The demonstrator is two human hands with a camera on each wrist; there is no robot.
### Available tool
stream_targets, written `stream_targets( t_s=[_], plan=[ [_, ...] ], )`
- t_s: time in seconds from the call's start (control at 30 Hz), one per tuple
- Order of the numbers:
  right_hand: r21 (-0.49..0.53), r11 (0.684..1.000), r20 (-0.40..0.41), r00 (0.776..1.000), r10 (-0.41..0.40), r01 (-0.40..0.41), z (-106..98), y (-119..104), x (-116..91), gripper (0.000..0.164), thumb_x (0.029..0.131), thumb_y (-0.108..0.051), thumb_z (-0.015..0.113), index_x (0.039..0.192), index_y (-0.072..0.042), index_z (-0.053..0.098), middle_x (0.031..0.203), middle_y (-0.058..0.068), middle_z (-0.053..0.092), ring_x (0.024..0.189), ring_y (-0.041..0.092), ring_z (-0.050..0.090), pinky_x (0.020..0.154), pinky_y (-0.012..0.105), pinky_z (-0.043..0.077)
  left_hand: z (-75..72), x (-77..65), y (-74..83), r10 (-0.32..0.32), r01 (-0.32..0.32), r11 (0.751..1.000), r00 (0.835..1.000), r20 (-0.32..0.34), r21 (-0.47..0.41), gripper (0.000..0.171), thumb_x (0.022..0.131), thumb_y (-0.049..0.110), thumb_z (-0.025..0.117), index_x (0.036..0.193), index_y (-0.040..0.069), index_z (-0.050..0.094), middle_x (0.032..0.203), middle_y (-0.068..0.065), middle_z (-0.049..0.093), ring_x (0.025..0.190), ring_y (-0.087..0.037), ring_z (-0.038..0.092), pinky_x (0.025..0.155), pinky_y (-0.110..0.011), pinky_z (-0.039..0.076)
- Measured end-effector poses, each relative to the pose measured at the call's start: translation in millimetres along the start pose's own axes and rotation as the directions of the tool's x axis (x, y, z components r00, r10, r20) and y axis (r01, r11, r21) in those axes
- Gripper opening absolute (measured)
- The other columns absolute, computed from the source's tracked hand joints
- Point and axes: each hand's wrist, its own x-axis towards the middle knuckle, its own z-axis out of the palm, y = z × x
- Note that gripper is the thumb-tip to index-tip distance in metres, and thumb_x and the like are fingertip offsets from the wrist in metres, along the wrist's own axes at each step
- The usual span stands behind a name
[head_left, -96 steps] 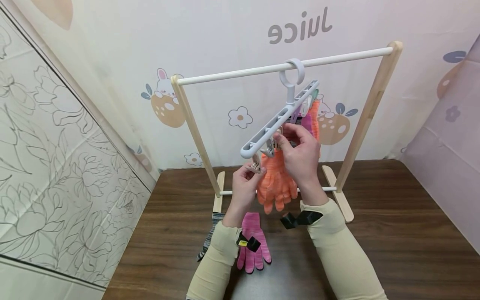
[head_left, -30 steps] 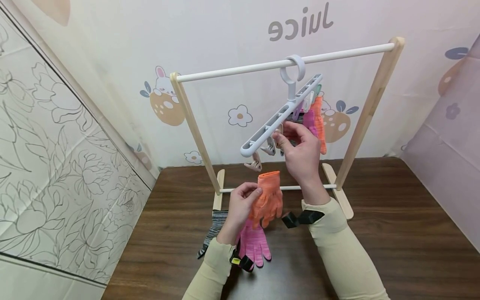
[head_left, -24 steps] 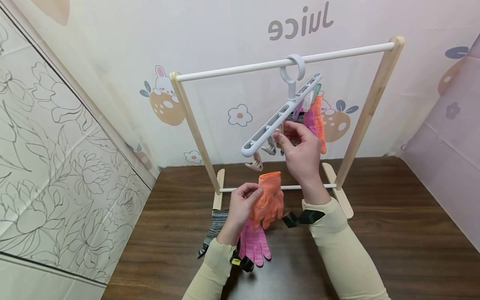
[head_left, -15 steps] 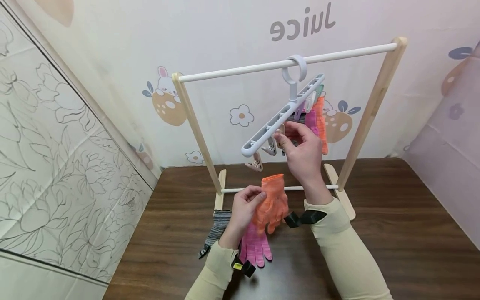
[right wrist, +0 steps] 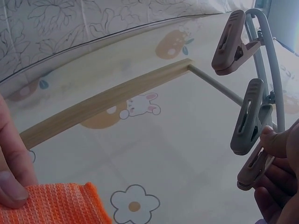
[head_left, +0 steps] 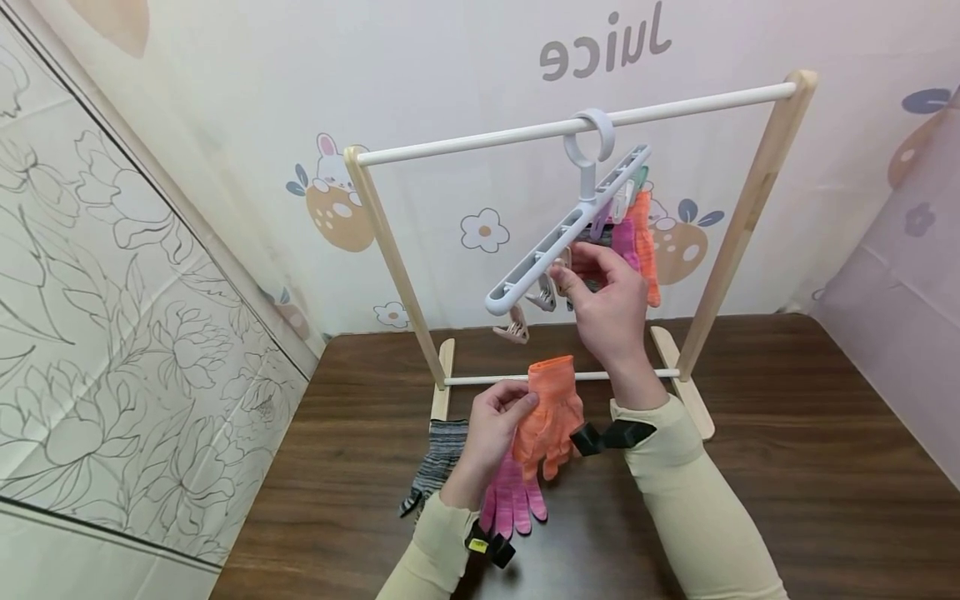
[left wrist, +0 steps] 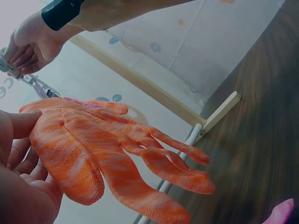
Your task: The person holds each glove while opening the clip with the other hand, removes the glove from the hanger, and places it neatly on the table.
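Observation:
My left hand (head_left: pixel 491 425) pinches the cuff edge of an orange knit glove (head_left: pixel 553 417), which hangs fingers down below the hanger. In the left wrist view the orange glove (left wrist: pixel 103 144) spreads away from the thumb. Higher up, my right hand (head_left: pixel 611 304) pinches a beige clip (right wrist: pixel 254 168) on the grey clip hanger (head_left: pixel 536 262). A grey clip (right wrist: pixel 250 116) and a pinkish clip (right wrist: pixel 229 44) dangle beside it, gripping no glove. Behind the right hand, another orange glove (head_left: pixel 645 250), a magenta glove (head_left: pixel 624 242) and a partly hidden grey striped one hang from the far clips.
The hanger hooks over the white rod (head_left: pixel 480 148) of a wooden stand (head_left: pixel 750 217). On the brown table (head_left: pixel 337 500) lie a pink glove (head_left: pixel 513 500) and a grey striped glove (head_left: pixel 441 458), both partly behind the left arm. A patterned curtain stands behind.
The orange glove earlier hung just under the hanger's clips; it has come down in my left hand, lately sinking slightly further. My right hand stays at the beige clip.

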Motion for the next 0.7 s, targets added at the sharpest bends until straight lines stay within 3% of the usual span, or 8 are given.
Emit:
stream_targets(
  t_s=[0.23, 0.47, 0.7],
  plan=[
    [-0.002, 1.000, -0.003, 1.000, 0.000, 0.000, 0, 0, 0, 0.038, 0.083, -0.016, 0.081, 0.117, -0.003, 0.071, 0.102, 0.009, 0.071, 0.085, 0.009, 0.061, 0.075, 0.021, 0.049, 2.1, -4.2, -3.9, -0.019, 0.019, 0.999, 1.000, 0.014, -0.034, 0.022, 0.092, 0.005, 0.070, 0.108, -0.010, 0.064, 0.091, -0.006, 0.070, 0.081, -0.013, 0.067, 0.070, -0.026, 0.054],
    [-0.004, 1.000, 0.005, 1.000, 0.000, 0.000, 0, 0, 0, 0.037, 0.084, -0.015, 0.080, 0.118, -0.002, 0.070, 0.103, 0.010, 0.070, 0.085, 0.009, 0.061, 0.076, 0.021, 0.050, 6.6, -14.2, -9.6, -0.040, 0.041, 0.999, 0.997, 0.073, -0.011, 0.023, 0.094, 0.005, 0.068, 0.109, -0.011, 0.063, 0.093, -0.004, 0.068, 0.082, -0.012, 0.064, 0.071, -0.024, 0.053],
    [-0.005, 1.000, 0.000, 1.000, -0.001, 0.001, -1, 0, 0, 0.037, 0.084, -0.015, 0.080, 0.117, -0.003, 0.071, 0.102, 0.010, 0.070, 0.084, 0.009, 0.060, 0.075, 0.022, 0.050, 13.5, -20.5, -16.1, -0.077, 0.081, 0.996, 0.994, 0.075, -0.048, 0.022, 0.092, 0.004, 0.068, 0.107, -0.012, 0.062, 0.089, -0.001, 0.066, 0.080, -0.010, 0.061, 0.069, -0.023, 0.050]
  ],
)
